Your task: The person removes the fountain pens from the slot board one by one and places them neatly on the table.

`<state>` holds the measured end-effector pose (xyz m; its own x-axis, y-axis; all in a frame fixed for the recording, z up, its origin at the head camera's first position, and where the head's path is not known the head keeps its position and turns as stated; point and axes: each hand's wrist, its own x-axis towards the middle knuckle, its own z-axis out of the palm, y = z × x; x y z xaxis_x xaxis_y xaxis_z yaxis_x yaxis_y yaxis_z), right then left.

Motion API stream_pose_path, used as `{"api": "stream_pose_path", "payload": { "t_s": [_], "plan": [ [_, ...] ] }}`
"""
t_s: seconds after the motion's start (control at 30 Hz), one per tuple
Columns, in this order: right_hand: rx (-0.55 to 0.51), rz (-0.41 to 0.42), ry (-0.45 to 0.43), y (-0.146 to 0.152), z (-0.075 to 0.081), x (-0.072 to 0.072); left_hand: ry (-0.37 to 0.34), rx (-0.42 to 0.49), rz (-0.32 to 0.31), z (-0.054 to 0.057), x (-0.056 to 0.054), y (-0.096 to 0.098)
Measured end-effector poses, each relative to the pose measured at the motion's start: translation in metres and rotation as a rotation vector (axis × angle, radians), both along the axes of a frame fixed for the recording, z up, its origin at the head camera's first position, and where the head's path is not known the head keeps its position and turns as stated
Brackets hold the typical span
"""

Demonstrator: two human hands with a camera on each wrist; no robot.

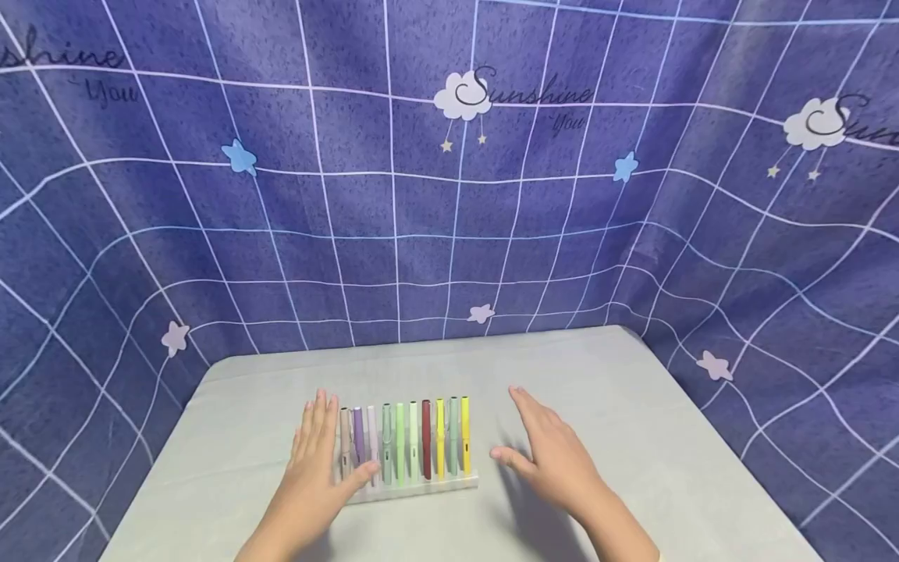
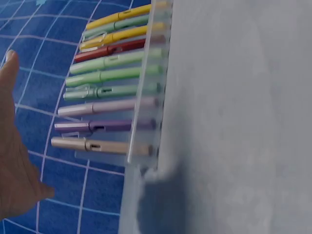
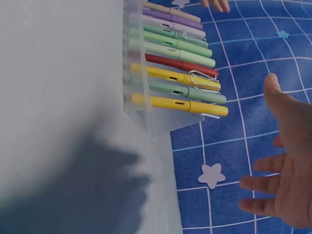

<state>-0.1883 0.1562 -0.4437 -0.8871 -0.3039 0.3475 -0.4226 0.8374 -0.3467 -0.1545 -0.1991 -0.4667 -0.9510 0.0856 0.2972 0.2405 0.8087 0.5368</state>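
A clear display stand (image 1: 428,490) holds a row of several pens, each with a cap and clip. At the left end come a beige pen (image 2: 112,146), a purple pen (image 2: 107,126) and a pale lilac pen (image 2: 105,107). Green ones fill the middle, then a dark red pen (image 1: 426,441), with yellow pens and a grey-green pen (image 3: 195,93) toward the right. My left hand (image 1: 312,464) is by the stand's left end, fingers straight, thumb overlapping the lilac pen's lower part in the head view. Off the right end, my right hand (image 1: 555,457) hovers with fingers extended, holding nothing.
A pale cloth-covered table (image 1: 562,367) lies under the stand, with the shadows of both hands on it. Blue gridded curtains (image 1: 337,203) printed with stars and clouds surround its back and sides.
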Motion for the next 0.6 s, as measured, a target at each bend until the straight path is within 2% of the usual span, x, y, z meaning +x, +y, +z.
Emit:
{"api": "stream_pose_path", "payload": {
  "t_s": [0.2,0.3,0.43,0.6],
  "plan": [
    [-0.093,-0.013,-0.145,0.001,0.0,-0.01,-0.159,0.173,-0.01,-0.003,-0.005,-0.018],
    [-0.135,-0.007,-0.196,0.002,-0.002,-0.016,-0.213,0.244,-0.034,-0.007,-0.008,-0.028],
    [-0.203,0.015,-0.253,0.0,-0.007,-0.023,-0.247,0.301,-0.059,-0.016,-0.011,-0.04],
    [-0.37,0.063,-0.348,-0.005,-0.017,-0.035,-0.348,0.339,-0.038,-0.023,-0.014,-0.049]
  ]
}}
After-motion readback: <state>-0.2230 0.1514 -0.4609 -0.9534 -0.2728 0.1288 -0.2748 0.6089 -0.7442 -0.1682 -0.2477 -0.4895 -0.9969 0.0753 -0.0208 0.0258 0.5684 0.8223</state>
